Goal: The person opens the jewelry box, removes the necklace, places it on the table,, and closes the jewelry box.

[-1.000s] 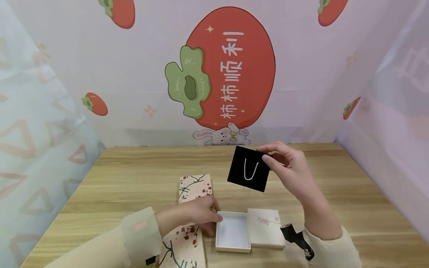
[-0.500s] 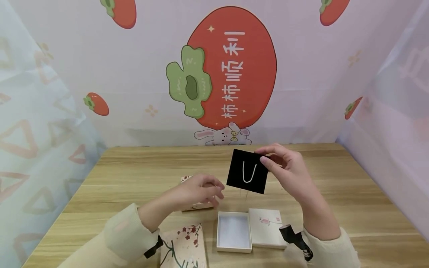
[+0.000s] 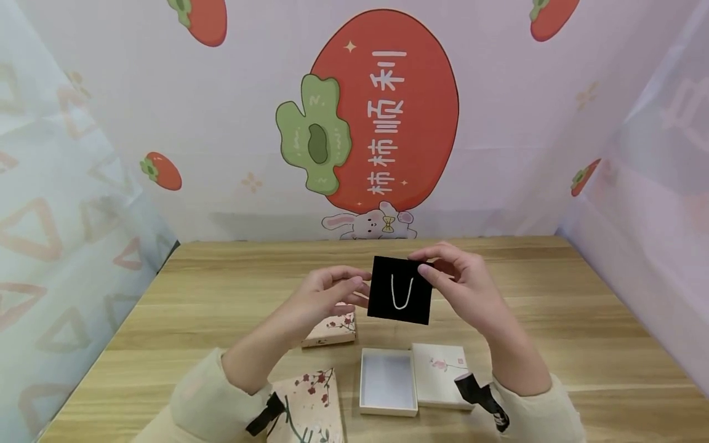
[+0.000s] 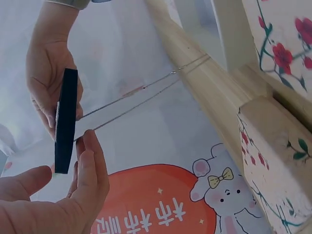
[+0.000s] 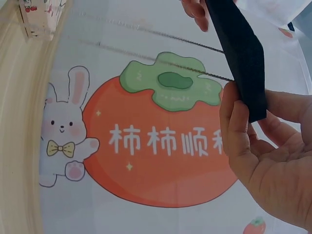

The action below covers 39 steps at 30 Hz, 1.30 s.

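Note:
My right hand [image 3: 462, 283] pinches a black square jewelry pad [image 3: 388, 307] by its upper right corner, thumb in front and fingers behind. A silver chain necklace [image 3: 400, 307] makes a U on the pad's face. Behind the pad two strands of the necklace [image 4: 141, 99] hang down, as the left wrist view shows. My left hand [image 3: 327, 292] is at the pad's left edge, fingers loosely extended toward the back. In the left wrist view its thumb [image 4: 36, 179] stands apart from the pad. The pad is held up above the table.
A shallow white open box [image 3: 388, 411] lies on the wooden table [image 3: 554, 295], beside its lid [image 3: 440, 384] with a pink flower. Two blossom-patterned boxes are to the left, a nearer box [image 3: 316, 406] and a farther box [image 3: 338, 332]. A printed cloth [image 3: 244, 123] backs the table.
My left hand has left the open box's edge and risen to the pad's left side, uncovering the gap between the patterned boxes. My right hand has shifted the pad left and slightly down.

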Each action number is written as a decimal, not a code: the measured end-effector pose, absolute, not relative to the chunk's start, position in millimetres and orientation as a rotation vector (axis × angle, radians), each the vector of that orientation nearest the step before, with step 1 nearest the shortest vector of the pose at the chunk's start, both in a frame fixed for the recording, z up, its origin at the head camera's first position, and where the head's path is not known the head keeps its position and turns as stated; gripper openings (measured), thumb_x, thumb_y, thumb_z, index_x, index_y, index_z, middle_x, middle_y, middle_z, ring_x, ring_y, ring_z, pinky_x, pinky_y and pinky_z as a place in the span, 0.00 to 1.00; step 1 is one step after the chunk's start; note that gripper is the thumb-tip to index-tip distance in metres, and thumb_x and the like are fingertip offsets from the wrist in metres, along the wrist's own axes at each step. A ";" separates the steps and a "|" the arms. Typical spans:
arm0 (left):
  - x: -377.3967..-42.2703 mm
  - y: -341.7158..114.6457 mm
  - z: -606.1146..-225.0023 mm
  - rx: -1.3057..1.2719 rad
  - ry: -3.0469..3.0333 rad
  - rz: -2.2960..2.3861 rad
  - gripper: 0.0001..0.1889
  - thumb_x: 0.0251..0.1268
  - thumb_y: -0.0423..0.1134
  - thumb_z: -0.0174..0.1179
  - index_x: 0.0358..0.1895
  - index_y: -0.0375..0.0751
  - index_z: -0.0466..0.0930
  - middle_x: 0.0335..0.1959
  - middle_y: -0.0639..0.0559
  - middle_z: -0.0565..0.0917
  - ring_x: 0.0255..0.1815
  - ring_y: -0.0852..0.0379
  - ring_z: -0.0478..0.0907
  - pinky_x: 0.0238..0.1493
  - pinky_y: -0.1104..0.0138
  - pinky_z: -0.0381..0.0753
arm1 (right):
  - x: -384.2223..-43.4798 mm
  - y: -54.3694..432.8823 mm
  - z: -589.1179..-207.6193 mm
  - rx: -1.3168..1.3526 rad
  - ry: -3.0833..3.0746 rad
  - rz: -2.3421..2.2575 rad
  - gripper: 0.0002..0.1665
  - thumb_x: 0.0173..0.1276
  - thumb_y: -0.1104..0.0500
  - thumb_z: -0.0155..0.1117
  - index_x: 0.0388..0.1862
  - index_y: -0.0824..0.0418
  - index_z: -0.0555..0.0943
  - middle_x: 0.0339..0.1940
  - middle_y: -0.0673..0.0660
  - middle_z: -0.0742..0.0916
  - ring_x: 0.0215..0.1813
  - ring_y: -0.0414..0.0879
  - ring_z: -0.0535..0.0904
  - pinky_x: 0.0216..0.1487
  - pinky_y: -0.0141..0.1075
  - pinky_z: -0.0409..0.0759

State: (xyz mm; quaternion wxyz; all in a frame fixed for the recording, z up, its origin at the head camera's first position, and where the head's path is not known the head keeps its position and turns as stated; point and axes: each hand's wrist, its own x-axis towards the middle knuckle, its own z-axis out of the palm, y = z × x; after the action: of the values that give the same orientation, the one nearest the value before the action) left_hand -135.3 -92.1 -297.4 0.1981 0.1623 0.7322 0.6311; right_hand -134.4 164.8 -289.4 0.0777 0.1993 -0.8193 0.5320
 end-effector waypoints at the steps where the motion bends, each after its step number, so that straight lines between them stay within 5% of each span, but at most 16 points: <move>1: -134.9 -91.0 -297.5 0.448 2.038 1.783 0.23 0.78 0.45 0.50 0.66 0.34 0.72 0.56 0.37 0.82 0.53 0.51 0.84 0.60 0.58 0.81 | -134.7 164.3 -289.8 0.603 -2.455 1.589 0.11 0.72 0.66 0.61 0.51 0.65 0.83 0.47 0.58 0.84 0.46 0.33 0.84 0.46 0.25 0.81; 16: -133.8 -77.8 -301.9 0.354 1.903 1.916 0.21 0.74 0.36 0.56 0.65 0.32 0.73 0.58 0.39 0.81 0.49 0.58 0.83 0.57 0.57 0.83 | -136.8 156.4 -294.7 0.663 -2.435 1.599 0.11 0.72 0.67 0.61 0.50 0.64 0.84 0.47 0.59 0.85 0.48 0.38 0.83 0.50 0.26 0.81; 22: -133.4 -79.3 -304.1 0.350 1.879 1.927 0.20 0.74 0.35 0.55 0.64 0.29 0.72 0.56 0.38 0.81 0.47 0.58 0.83 0.54 0.59 0.84 | -132.6 152.7 -296.9 0.634 -2.398 1.559 0.10 0.71 0.67 0.62 0.49 0.63 0.84 0.47 0.58 0.85 0.44 0.38 0.80 0.39 0.28 0.83; 33: -126.8 -89.6 -302.5 0.347 1.866 2.005 0.23 0.74 0.35 0.55 0.65 0.24 0.69 0.59 0.33 0.81 0.49 0.57 0.85 0.52 0.62 0.85 | -106.3 130.8 -289.6 0.873 -2.177 0.893 0.12 0.54 0.67 0.77 0.35 0.57 0.85 0.40 0.49 0.82 0.46 0.44 0.70 0.42 0.33 0.71; 39: -119.3 -93.0 -301.7 0.377 1.842 2.056 0.23 0.75 0.35 0.55 0.66 0.22 0.67 0.60 0.30 0.80 0.52 0.55 0.85 0.56 0.59 0.83 | -97.5 120.0 -294.2 0.917 -2.309 0.660 0.15 0.52 0.59 0.81 0.36 0.57 0.84 0.43 0.50 0.81 0.49 0.46 0.71 0.43 0.33 0.79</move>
State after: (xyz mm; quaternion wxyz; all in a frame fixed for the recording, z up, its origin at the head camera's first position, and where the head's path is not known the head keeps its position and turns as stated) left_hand -119.3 -93.0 -301.7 0.1769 0.1334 0.6507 0.7263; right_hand -97.5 120.0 -294.2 0.2815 0.3423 -0.8619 0.2465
